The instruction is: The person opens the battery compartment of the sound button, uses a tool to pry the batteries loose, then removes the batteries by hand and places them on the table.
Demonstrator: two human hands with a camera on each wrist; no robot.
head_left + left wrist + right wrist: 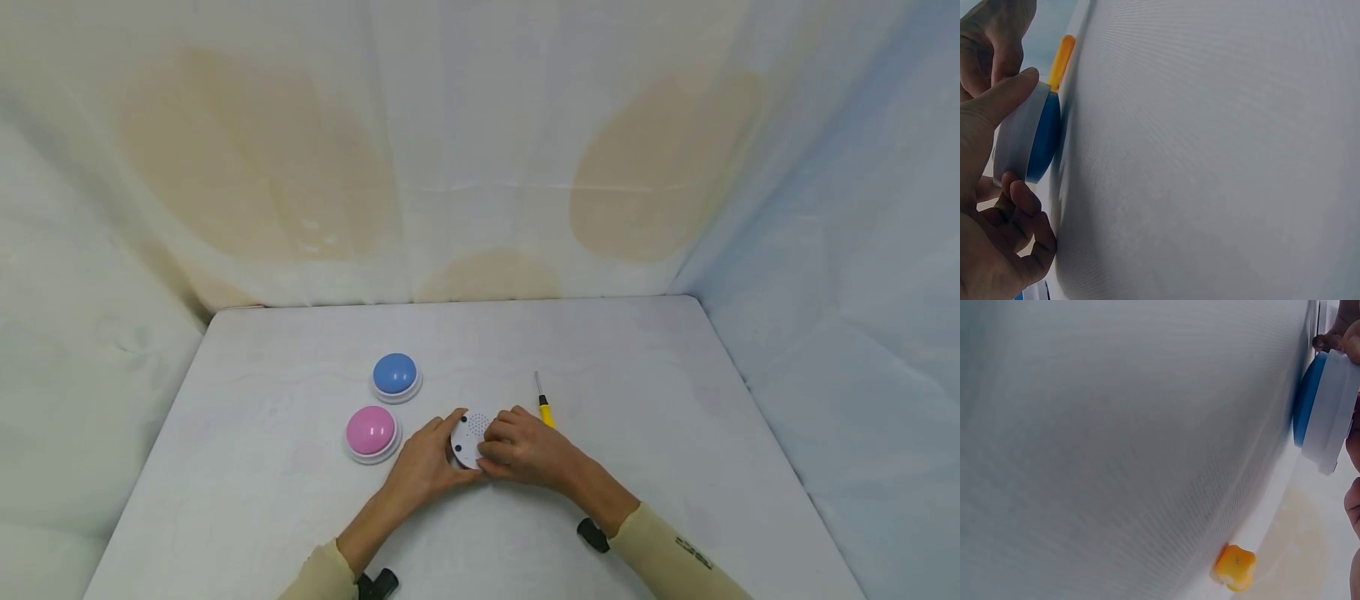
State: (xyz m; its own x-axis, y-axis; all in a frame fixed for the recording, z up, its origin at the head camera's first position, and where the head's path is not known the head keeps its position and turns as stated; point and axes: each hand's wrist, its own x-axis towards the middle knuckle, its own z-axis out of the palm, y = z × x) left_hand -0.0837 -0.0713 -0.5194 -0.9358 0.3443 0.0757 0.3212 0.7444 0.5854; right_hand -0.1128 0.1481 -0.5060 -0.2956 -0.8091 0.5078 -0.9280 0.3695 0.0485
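Observation:
A round push button with a white housing (467, 442) is between both hands, its back turned up with speaker holes and dark round spots. Its blue dome (1045, 139) faces down, close over the table. My left hand (423, 462) grips the housing by the rim, thumb and fingers spread around its left side. Bent over the right part of the back are the fingers of my right hand (528, 450), thumb near the lower rim. They hide that part of the back. A screwdriver (546, 413) with a yellow handle lies just beyond the right hand.
To the left stand a pink push button (371, 432) and, behind it, a blue push button (395, 375), domes up. The white table (315, 517) ends at a hanging pale sheet (480, 167). Black wrist gear (592, 535) sits under the right forearm.

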